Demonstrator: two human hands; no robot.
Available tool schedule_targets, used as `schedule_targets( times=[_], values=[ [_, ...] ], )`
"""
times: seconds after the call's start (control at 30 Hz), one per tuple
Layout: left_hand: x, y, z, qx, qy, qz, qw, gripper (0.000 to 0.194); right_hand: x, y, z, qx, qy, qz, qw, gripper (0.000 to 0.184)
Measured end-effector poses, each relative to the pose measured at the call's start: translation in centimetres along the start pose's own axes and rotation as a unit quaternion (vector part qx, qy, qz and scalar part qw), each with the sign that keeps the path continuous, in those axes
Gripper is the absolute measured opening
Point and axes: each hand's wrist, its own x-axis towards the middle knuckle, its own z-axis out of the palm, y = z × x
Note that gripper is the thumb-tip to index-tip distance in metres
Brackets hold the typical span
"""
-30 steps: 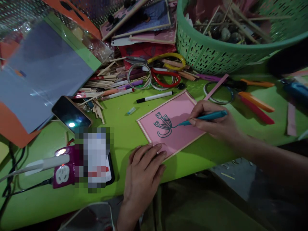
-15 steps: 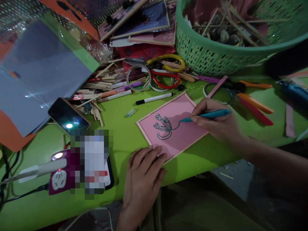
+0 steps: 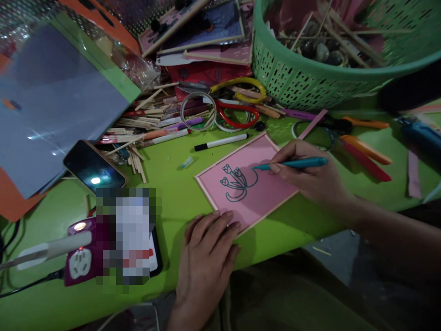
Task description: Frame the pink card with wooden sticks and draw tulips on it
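A pink card (image 3: 262, 197) edged with thin wooden sticks lies tilted on the green table (image 3: 172, 193). On it is a dark green line drawing of tulips (image 3: 234, 182) with curling lines at the base. My right hand (image 3: 303, 172) is closed around a teal marker (image 3: 298, 162), whose tip touches the card at the upper end of the right-hand curl. Flat, with its fingers stretched out, my left hand (image 3: 210, 253) rests on the card's lower left edge and holds nothing. A white marker with a black cap (image 3: 221, 142) lies just beyond the card.
Behind stand a green basket (image 3: 310, 80) with sticks and stones, and tape rolls (image 3: 198, 111) among scissors and sticks. More scissors (image 3: 368, 158) lie right. On the left are a dark phone (image 3: 94, 166), a partly blurred phone (image 3: 155, 262), a purple power strip (image 3: 81, 262) and plastic-wrapped sheets (image 3: 69, 105).
My right hand has moved the teal marker along the card, and a new curved line now rises to the right of the stems. My left hand has stayed in place.
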Motion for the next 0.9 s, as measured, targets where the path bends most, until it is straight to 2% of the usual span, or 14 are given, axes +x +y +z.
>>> schedule_targets(
  times=[0.17,0.43,0.73,0.9],
  values=[
    [-0.03,0.01,0.04,0.007,0.001,0.003,1.0,0.024,0.18,0.19,0.02,0.004,-0.007,-0.012,1.0,0.014],
    [-0.01,0.07,0.02,0.006,-0.003,-0.001,1.0,0.023,0.06,0.2,-0.31,0.045,0.005,0.016,0.999,0.022],
    [-0.05,0.14,0.01,-0.002,-0.012,-0.006,1.0,0.023,-0.52,0.35,-0.37,0.082,-0.09,-0.001,0.993,0.017],
    [-0.07,0.17,0.14,0.0,-0.011,-0.007,1.0,0.024,-0.59,0.3,-0.31,0.07,-0.108,0.011,0.992,0.017]
  ],
)
